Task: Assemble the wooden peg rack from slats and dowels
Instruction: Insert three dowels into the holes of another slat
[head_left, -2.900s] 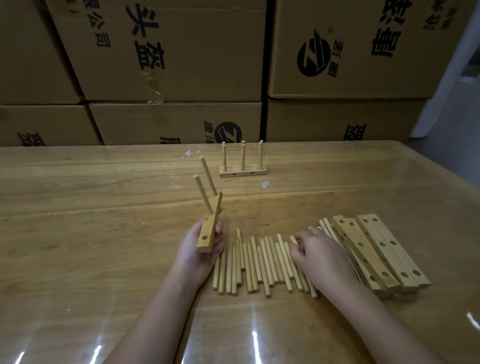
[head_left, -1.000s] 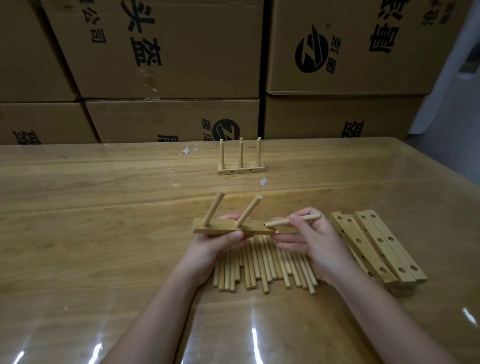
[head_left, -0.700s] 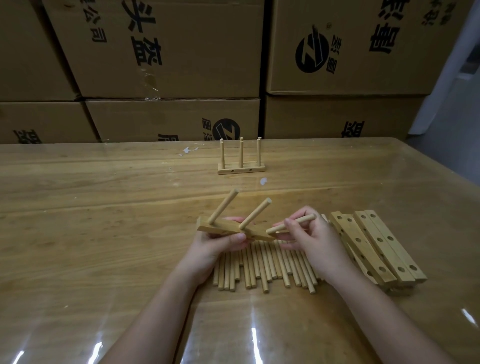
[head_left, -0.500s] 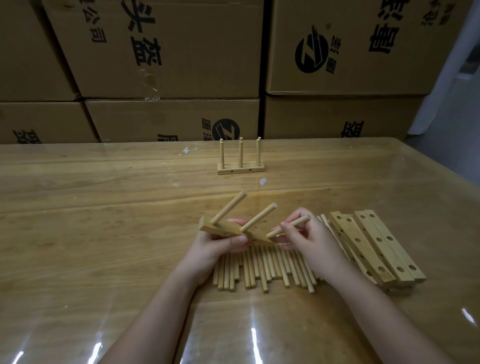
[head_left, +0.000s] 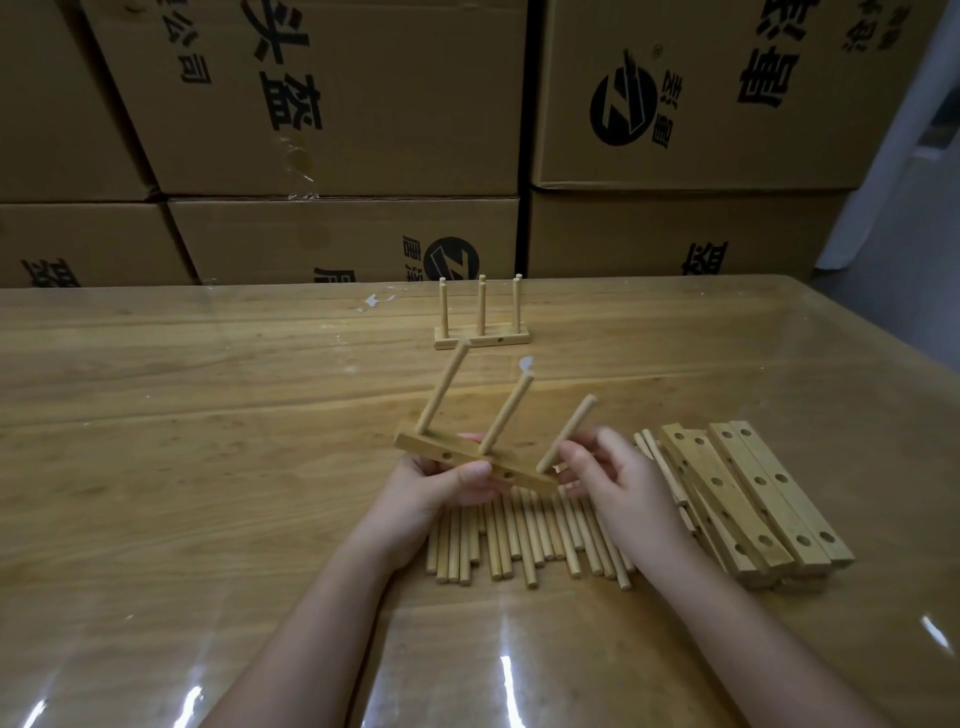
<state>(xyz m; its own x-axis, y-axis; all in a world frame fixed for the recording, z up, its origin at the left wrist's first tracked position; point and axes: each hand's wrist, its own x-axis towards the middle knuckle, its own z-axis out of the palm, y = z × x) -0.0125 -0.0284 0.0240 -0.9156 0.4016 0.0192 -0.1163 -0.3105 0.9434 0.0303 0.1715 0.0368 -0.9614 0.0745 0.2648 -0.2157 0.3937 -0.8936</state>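
Now your left hand (head_left: 431, 488) grips the slat (head_left: 441, 453) mid-length at frame centre, and your right hand (head_left: 628, 483) pinches the third dowel (head_left: 570, 430) low, at the slat's right-end hole. Both look light, stiff and smooth, so hold near the hole and push straight.

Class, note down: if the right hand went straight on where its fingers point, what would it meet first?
Probably the right end of the slat held by the left hand, though depth is unclear.
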